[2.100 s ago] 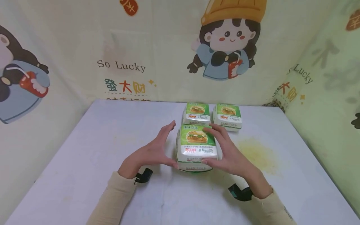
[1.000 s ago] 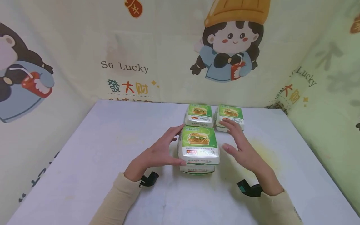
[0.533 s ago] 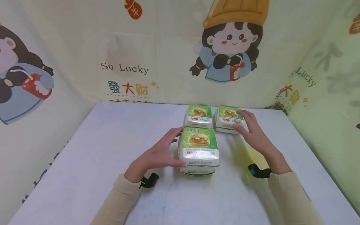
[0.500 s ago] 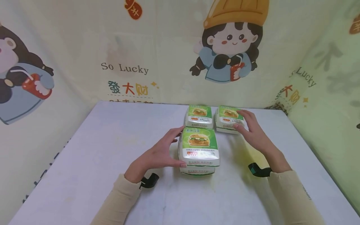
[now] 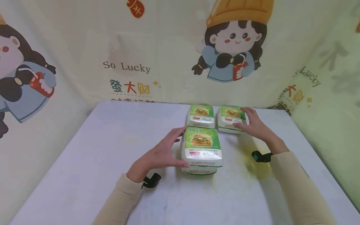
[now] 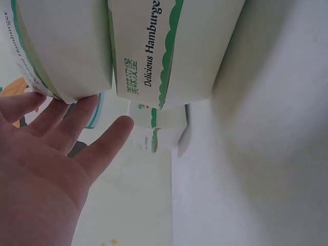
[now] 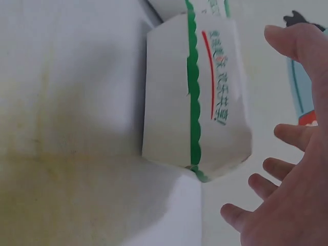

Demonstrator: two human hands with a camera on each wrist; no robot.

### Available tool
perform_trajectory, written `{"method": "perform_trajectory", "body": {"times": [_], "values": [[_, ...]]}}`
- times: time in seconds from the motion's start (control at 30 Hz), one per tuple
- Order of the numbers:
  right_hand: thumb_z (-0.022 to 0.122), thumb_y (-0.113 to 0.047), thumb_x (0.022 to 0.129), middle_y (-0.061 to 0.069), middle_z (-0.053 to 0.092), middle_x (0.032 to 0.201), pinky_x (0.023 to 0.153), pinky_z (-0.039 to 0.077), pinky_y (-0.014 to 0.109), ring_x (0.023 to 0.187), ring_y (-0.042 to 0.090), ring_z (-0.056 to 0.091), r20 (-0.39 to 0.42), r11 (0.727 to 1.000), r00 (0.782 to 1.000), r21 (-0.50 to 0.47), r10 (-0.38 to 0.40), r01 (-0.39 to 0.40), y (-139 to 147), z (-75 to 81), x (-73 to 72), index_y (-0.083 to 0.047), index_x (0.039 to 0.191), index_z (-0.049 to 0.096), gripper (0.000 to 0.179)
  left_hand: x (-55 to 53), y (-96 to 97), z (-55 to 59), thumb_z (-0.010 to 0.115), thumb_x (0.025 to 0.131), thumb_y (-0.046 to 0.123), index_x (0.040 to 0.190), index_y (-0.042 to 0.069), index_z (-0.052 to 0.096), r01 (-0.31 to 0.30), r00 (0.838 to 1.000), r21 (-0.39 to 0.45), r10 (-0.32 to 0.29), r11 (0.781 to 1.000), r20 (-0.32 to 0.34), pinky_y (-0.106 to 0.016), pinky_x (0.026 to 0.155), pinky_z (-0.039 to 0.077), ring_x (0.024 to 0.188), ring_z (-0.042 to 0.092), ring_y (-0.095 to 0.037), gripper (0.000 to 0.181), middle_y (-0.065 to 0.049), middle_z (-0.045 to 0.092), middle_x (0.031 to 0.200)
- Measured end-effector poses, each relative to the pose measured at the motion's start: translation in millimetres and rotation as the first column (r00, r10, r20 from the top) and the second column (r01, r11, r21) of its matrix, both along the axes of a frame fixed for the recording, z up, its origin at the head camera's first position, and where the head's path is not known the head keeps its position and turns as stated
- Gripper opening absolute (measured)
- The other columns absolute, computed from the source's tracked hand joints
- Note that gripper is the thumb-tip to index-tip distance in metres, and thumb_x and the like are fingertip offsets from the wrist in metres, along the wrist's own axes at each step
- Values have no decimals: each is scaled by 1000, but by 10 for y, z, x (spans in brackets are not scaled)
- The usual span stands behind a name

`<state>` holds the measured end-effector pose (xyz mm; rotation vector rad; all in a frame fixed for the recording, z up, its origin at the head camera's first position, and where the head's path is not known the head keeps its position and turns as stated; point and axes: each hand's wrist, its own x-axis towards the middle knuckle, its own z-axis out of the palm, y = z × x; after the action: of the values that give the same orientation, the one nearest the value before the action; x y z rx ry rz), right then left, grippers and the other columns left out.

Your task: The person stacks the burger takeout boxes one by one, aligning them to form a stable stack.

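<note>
Two green-and-white hamburger boxes stand stacked, the upper box (image 5: 202, 143) hiding most of the lower box (image 5: 199, 170). My left hand (image 5: 161, 154) rests against the upper box's left side, thumb at its front corner and fingers towards the back. In the left wrist view, fingertips (image 6: 88, 104) touch that box's edge while one finger stays off it. Behind the stack sit a back-left box (image 5: 200, 116) and a back-right box (image 5: 231, 118). My right hand (image 5: 256, 125) spreads beside the back-right box, thumb at its front; the right wrist view shows the fingers apart from the box (image 7: 205, 97).
A pale tabletop (image 5: 112, 162) carries everything. Yellowish staining (image 5: 260, 168) marks its right part. A patterned cloth (image 5: 168, 56) hangs behind and along both sides. The back boxes stand near the table's rear edge. Black wrist cameras (image 5: 152, 180) stick out beneath each hand.
The right hand has left the stack, moving back and right to the back-right box. My left hand has come against the upper box, which now sits slightly off the lower one. The view has shifted slightly.
</note>
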<state>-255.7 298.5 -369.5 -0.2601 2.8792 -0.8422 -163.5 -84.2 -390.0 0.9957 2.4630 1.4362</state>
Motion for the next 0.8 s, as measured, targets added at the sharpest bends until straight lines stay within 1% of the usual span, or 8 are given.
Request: {"method": "perform_trajectory", "body": {"times": [0.23,0.37,0.57,0.67,0.8], "values": [[65,-55,89,24,-13,163,110,18,79,147,54,4,70,999,997,20,-33,31,144,-78,-221,-12,160,1,105,-10,42,3,92,68,33,158,18,22,28,1000,18,-28,999,0,-46,114,41,138,34,-8,114,10,31,152],[64,-57,89,21,-15,164,110,15,79,148,53,2,103,1000,995,23,-14,12,211,-108,-284,-12,160,0,106,-10,59,4,91,68,34,158,18,21,34,999,12,-34,999,2,-45,115,41,139,34,-7,115,11,30,153],[65,-57,88,19,-14,165,112,15,77,148,51,4,117,1000,993,4,10,-11,240,-136,-306,-13,160,-1,107,-16,54,15,92,68,34,158,17,21,30,1000,7,-30,1000,-4,-44,115,41,139,34,-7,116,10,30,153],[68,-54,86,22,-11,165,111,17,77,147,50,7,116,1000,993,4,23,-24,230,-167,-288,-12,160,-3,110,-16,37,18,92,68,35,158,18,21,30,1000,8,-30,1000,-6,-46,114,41,139,35,-9,115,8,31,153],[70,-51,86,25,-5,164,111,21,76,145,49,12,110,999,993,13,48,-50,213,-224,-275,-12,160,-3,111,-10,1,15,92,68,34,158,21,21,20,1000,7,-20,1000,9,-48,114,41,139,35,-11,115,7,31,153]]}}
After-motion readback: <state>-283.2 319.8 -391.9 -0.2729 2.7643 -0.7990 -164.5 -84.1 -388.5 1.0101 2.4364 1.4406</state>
